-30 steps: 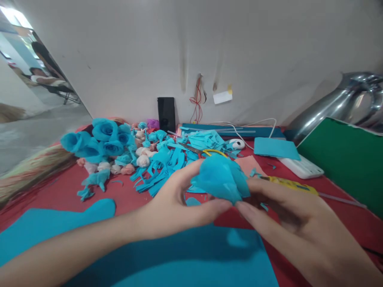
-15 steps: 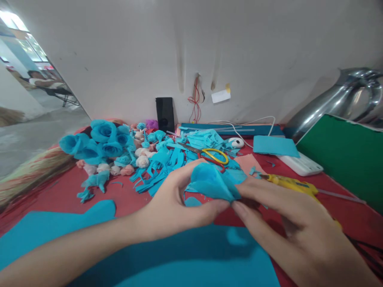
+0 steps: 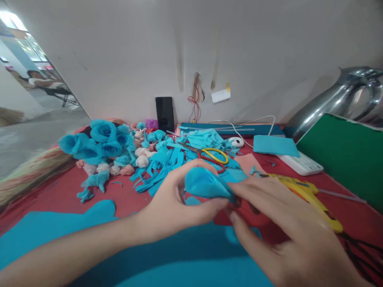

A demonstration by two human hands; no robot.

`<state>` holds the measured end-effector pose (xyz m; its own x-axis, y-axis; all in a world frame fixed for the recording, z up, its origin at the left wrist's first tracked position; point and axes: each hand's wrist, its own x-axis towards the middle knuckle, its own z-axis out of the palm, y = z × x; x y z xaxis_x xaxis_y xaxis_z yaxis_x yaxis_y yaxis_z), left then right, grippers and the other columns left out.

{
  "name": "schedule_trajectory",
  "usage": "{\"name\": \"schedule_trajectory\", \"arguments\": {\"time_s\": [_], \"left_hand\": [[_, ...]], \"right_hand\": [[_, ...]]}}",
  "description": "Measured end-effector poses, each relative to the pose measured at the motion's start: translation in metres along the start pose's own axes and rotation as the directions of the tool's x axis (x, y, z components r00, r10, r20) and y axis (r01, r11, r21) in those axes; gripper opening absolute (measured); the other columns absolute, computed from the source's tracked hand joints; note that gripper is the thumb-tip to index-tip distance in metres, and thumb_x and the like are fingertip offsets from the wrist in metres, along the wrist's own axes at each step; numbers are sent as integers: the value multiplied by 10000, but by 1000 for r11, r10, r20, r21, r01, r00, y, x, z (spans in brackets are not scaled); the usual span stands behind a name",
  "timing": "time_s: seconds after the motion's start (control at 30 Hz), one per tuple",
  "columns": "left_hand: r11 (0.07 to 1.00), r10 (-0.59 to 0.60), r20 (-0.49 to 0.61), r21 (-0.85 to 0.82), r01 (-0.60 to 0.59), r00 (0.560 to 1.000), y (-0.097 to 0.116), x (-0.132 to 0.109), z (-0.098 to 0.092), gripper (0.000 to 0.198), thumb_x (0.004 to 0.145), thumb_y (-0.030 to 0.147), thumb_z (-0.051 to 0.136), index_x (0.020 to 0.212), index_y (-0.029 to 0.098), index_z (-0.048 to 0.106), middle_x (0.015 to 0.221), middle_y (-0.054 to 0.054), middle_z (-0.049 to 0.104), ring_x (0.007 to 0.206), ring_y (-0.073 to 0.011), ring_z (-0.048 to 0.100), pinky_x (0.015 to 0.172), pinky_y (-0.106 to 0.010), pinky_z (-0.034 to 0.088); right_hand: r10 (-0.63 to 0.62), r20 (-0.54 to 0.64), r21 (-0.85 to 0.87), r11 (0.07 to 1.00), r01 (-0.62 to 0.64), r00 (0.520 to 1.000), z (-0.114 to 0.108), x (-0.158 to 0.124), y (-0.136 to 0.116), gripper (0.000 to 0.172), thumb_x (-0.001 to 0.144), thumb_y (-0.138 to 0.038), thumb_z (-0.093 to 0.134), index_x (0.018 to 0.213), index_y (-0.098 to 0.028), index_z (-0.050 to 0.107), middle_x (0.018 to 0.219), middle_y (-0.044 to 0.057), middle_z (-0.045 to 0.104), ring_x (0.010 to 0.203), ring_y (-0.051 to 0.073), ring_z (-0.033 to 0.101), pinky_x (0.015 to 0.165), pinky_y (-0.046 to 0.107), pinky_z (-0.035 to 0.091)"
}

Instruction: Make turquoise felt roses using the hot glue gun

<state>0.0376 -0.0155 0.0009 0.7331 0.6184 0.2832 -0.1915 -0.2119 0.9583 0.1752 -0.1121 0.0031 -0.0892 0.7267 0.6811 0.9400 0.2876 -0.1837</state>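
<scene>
A blue crepe-paper flower, its petals rolled into a cone, is held above the table with its narrow base pointing right. My left hand curls around it, thumb pressed near the base and fingers behind the petals. My right hand has its fingertips at the flower's base, index finger against the paper and thumb just below; part of the contact is hidden. Below lies a large blue sheet. A small rounded blue paper piece shows under the flower.
Scissors with yellow and red handles rest on blue paper scraps. Finished blue paper roses stand at left. A yellow glue gun lies beside my right hand. A phone leans on the wall; a metal jug stands back right.
The flower has tilted and shifted slightly left and down. My right thumb and fingers have spread somewhat at its base, and the right hand has moved lower, uncovering more of the glue gun.
</scene>
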Motion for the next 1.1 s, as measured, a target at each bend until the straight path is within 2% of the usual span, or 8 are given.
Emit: {"name": "schedule_trajectory", "arguments": {"time_s": [0.17, 0.3, 0.43, 0.63, 0.73, 0.87, 1.03, 1.1], "left_hand": [[996, 54, 40, -75, -51, 998, -3, -1, -1, 199, 699, 172, 646, 822, 205, 494, 761, 1, 637, 670, -134, 604, 585, -236, 512], [991, 133, 9, 15, -133, 991, -3, 0, -2, 186, 695, 178, 648, 801, 204, 498, 755, -3, 599, 682, -138, 580, 603, -249, 499], [970, 233, -1, 71, -233, 972, 0, 0, -4, 202, 677, 129, 651, 799, 207, 510, 842, -4, 589, 785, -136, 574, 699, -244, 502], [951, 259, -25, 181, -251, 965, 1, -3, -6, 219, 660, 111, 657, 813, 214, 538, 786, 12, 606, 749, -145, 586, 698, -269, 508], [944, 267, -25, 208, -257, 963, 3, -3, -6, 219, 653, 108, 654, 808, 212, 539, 764, 18, 591, 747, -144, 579, 699, -266, 499], [969, 204, -38, 148, -196, 978, 10, -4, -8, 206, 619, 119, 660, 776, 193, 549, 748, 8, 608, 724, -155, 589, 681, -277, 511], [969, 214, -22, 133, -209, 977, 14, -7, -11, 195, 606, 136, 677, 772, 183, 587, 761, -5, 655, 733, -169, 612, 863, -352, 471], [967, 225, -31, 133, -219, 974, 12, -8, -11, 186, 612, 155, 696, 761, 191, 591, 748, 3, 657, 711, -159, 612, 887, -361, 461]], "right_hand": [[162, -24, 79, 984, -160, 986, -1, 4, -1, 192, 784, -263, 484, 890, -243, 643, 740, 47, 646, 728, 228, 630, 570, 310, 517], [210, -26, 137, 969, -205, 977, 0, 7, -1, 193, 797, -302, 487, 864, -254, 661, 713, 45, 645, 716, 228, 633, 553, 306, 530], [173, -3, 143, 975, -171, 985, -1, 9, 2, 180, 804, -270, 482, 822, -258, 661, 717, 34, 652, 708, 218, 636, 556, 297, 537], [42, 97, 207, 976, -62, 994, -3, 8, 6, 166, 807, -136, 453, 808, -228, 592, 792, -7, 660, 695, 141, 629, 626, 209, 531], [39, 125, 225, 972, -66, 991, -3, 6, 7, 135, 792, -131, 482, 830, -221, 575, 789, -20, 652, 728, 122, 626, 646, 172, 520], [43, 190, 273, 957, -95, 981, -2, 8, 7, 124, 808, -145, 492, 823, -215, 593, 786, -24, 650, 726, 112, 626, 644, 148, 514], [37, 209, 338, 935, -108, 977, -2, 13, 3, 159, 820, -121, 467, 795, -219, 590, 735, -30, 641, 662, 116, 628, 605, 147, 520], [37, 208, 337, 935, -107, 977, -2, 13, 2, 158, 822, -122, 466, 772, -220, 579, 689, -36, 626, 614, 110, 618, 571, 143, 516]]}}
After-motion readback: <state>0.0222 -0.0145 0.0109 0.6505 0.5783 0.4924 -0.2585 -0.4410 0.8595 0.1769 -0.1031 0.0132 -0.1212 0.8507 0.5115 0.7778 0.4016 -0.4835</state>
